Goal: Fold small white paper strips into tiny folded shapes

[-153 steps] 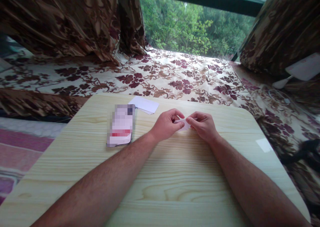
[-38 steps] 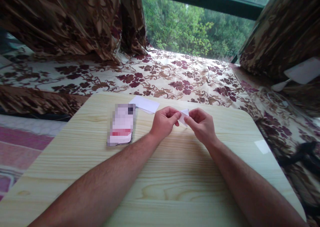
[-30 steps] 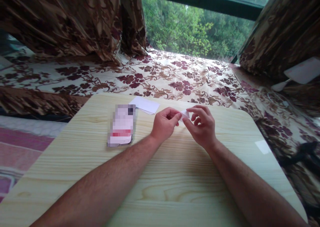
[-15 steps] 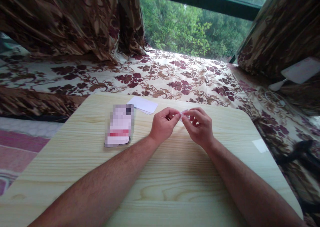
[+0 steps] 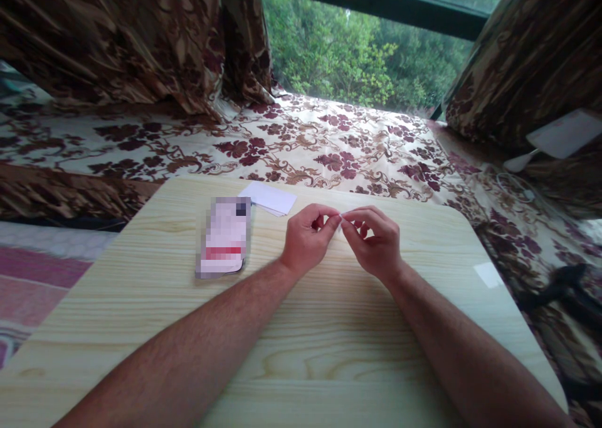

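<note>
Between the fingertips of both hands is a small piece of white paper (image 5: 341,221), mostly hidden by the fingers. My left hand (image 5: 308,236) pinches it from the left, thumb against forefinger. From the right, my right hand (image 5: 375,236) grips the same paper with thumb and bent fingers, so the two sets of fingertips nearly meet. Both hands are held over the far half of the wood-grain table (image 5: 301,346). Just beyond my left hand lie some white paper sheets (image 5: 270,197), slightly fanned.
A phone (image 5: 224,236), blurred by pixels, lies left of my hands. A white patch (image 5: 488,275) shows near the table's right edge. Behind the table runs a ledge with floral cloth (image 5: 338,139); a white lamp-like object (image 5: 564,133) and cable sit at right.
The paper between my fingertips has turned or folded, and less of it shows now. My fingertips have shifted slightly; both arms stay in nearly the same place.
</note>
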